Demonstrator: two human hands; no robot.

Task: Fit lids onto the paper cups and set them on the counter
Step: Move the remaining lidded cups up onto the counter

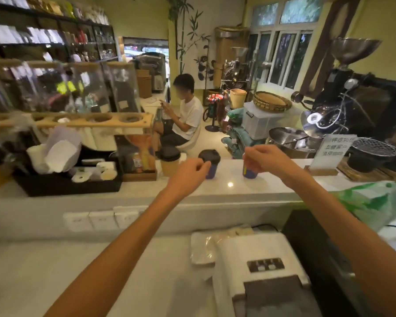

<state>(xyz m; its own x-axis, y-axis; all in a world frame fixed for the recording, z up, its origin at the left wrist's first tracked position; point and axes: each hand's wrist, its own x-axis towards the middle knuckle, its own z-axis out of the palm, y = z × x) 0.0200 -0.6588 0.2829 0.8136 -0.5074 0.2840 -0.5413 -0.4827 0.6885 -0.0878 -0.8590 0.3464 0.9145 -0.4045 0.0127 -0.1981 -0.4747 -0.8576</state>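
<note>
On the raised white counter (233,177), toward its far edge, stand three paper cups. The left hand (189,171) curls its fingers against the near side of a blue cup (210,171) capped with a black lid (209,155); whether it truly grips the cup is hard to tell in the blur. The right hand (264,157) closes over the top of a second blue cup (249,171), hiding its rim. A brown cup (169,167) with a black lid stands just left of them, untouched.
</note>
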